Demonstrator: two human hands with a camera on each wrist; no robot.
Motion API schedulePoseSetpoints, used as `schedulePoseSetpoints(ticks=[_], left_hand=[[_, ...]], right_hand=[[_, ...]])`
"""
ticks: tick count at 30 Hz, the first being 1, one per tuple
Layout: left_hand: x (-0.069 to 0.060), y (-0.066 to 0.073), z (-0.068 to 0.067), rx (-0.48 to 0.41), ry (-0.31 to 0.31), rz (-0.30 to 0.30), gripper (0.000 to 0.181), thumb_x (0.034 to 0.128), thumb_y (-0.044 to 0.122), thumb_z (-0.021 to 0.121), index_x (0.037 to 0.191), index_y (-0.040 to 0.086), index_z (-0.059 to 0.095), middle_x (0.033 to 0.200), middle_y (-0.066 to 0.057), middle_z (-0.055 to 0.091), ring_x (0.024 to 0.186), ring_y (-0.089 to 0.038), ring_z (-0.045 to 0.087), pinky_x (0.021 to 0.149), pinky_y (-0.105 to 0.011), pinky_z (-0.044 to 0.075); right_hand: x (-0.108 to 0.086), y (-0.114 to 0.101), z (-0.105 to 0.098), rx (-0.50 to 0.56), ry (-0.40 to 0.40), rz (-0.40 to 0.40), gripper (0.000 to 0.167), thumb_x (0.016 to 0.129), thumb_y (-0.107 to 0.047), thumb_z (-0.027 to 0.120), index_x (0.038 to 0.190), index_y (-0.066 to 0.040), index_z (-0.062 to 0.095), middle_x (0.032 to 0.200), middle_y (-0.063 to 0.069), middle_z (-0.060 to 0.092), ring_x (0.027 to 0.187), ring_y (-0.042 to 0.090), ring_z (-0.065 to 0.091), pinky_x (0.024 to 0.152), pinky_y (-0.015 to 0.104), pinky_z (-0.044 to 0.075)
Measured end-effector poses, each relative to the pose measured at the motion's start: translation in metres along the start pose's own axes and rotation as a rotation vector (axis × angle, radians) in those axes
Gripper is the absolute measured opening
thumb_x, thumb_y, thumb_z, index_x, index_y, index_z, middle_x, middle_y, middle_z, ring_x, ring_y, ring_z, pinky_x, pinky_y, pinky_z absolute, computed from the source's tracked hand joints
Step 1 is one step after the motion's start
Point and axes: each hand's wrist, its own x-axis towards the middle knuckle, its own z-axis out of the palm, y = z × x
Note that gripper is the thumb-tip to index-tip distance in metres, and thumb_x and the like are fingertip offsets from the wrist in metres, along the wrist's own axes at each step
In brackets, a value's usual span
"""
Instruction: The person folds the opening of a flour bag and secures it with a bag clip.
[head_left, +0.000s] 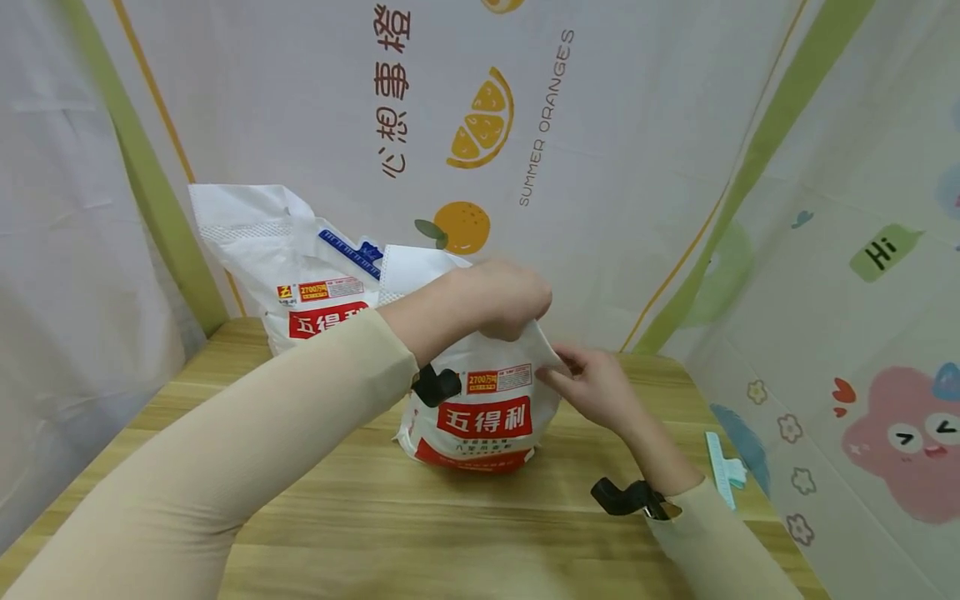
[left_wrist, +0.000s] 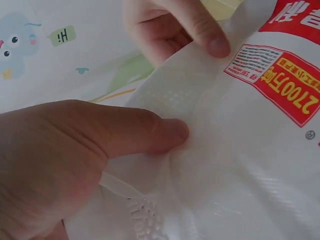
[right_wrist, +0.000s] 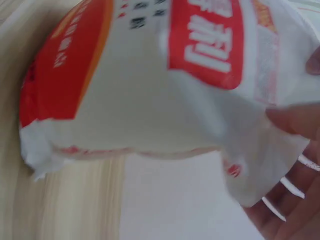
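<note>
A white flour bag (head_left: 480,417) with red labels stands upright on the table in the head view. Its top edge is bunched in my left hand (head_left: 510,300), and the thumb presses flat on the white plastic in the left wrist view. At the bag's right edge, my right hand (head_left: 596,383) pinches the plastic between thumb and fingers. The right wrist view shows that right hand (right_wrist: 300,165) holding the upper corner, with the bag's full belly (right_wrist: 145,110) beside it. What my left fingers do behind the plastic is hidden.
Behind and to the left stands a second flour bag (head_left: 277,283) with a blue sealing clip (head_left: 348,252) across its top. A light teal sealing clip (head_left: 722,471) lies near the right edge of the wooden table (head_left: 420,533). Printed curtains (head_left: 637,167) enclose the table.
</note>
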Motion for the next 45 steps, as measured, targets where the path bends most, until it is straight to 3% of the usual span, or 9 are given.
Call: schedulePoseSetpoints(ticks=[3,8,14,24,33,36,41,45], left_hand=[[-0.001,-0.001,0.0,-0.019,-0.006,0.005,0.017,0.1024,0.017,0.077,0.119,0.014,0.078,0.112,-0.003,0.078,0.097,-0.022,0.07,0.087,-0.036,0.064],[-0.001,-0.002,0.005,-0.013,0.02,0.024,0.009,0.1017,0.018,0.078,0.11,0.015,0.08,0.105,-0.002,0.079,0.092,-0.022,0.07,0.082,-0.036,0.064],[0.0,0.0,0.007,0.008,0.054,0.039,0.008,0.1018,0.014,0.076,0.106,0.016,0.083,0.102,-0.002,0.08,0.089,-0.021,0.07,0.08,-0.036,0.063],[-0.001,-0.002,0.006,-0.006,0.07,0.019,0.014,0.1023,0.023,0.079,0.113,0.014,0.082,0.104,-0.003,0.081,0.09,-0.021,0.071,0.084,-0.036,0.065],[-0.004,-0.004,0.006,-0.03,0.069,0.029,0.015,0.1006,0.027,0.082,0.109,0.014,0.085,0.102,-0.002,0.082,0.088,-0.021,0.072,0.083,-0.034,0.064],[-0.004,-0.004,0.007,-0.034,0.066,0.045,0.014,0.1027,0.025,0.079,0.11,0.015,0.086,0.104,-0.001,0.082,0.089,-0.02,0.072,0.084,-0.034,0.064],[-0.003,-0.006,0.009,-0.011,0.088,0.056,0.014,0.1038,0.021,0.077,0.115,0.017,0.085,0.111,-0.001,0.082,0.093,-0.02,0.073,0.085,-0.034,0.064],[-0.002,-0.006,0.011,0.008,0.105,0.055,0.014,0.1028,0.021,0.079,0.115,0.017,0.086,0.112,-0.001,0.083,0.095,-0.02,0.073,0.086,-0.033,0.064]], right_hand=[[0.004,-0.005,-0.001,0.105,-0.059,0.022,0.035,0.105,-0.026,0.077,0.137,-0.013,0.075,0.125,0.011,0.081,0.111,0.03,0.079,0.091,0.051,0.066],[0.012,-0.014,0.006,0.162,-0.078,0.041,0.03,0.105,-0.025,0.077,0.132,-0.012,0.078,0.119,0.011,0.082,0.102,0.025,0.079,0.087,0.047,0.066],[0.013,-0.021,0.014,0.138,0.018,0.01,0.018,0.101,-0.015,0.079,0.117,-0.007,0.085,0.109,0.014,0.085,0.093,0.027,0.081,0.078,0.046,0.067],[0.016,-0.028,0.011,0.216,0.009,0.067,0.029,0.106,-0.026,0.075,0.127,-0.008,0.08,0.111,0.013,0.083,0.096,0.025,0.079,0.082,0.044,0.066],[0.019,-0.033,0.022,0.137,0.154,0.039,0.016,0.102,-0.022,0.08,0.106,-0.009,0.086,0.097,0.01,0.085,0.084,0.022,0.08,0.07,0.038,0.063],[0.019,-0.032,0.02,0.133,0.125,0.026,0.016,0.103,-0.022,0.078,0.104,-0.008,0.085,0.094,0.01,0.084,0.081,0.021,0.075,0.069,0.035,0.058],[0.014,-0.026,0.009,0.096,0.008,0.027,0.016,0.11,-0.019,0.068,0.108,-0.007,0.08,0.098,0.01,0.08,0.078,0.021,0.062,0.069,0.035,0.05],[0.012,-0.022,0.009,0.014,0.017,0.017,0.016,0.11,-0.017,0.068,0.104,-0.009,0.081,0.097,0.009,0.081,0.072,0.018,0.057,0.064,0.032,0.046]])
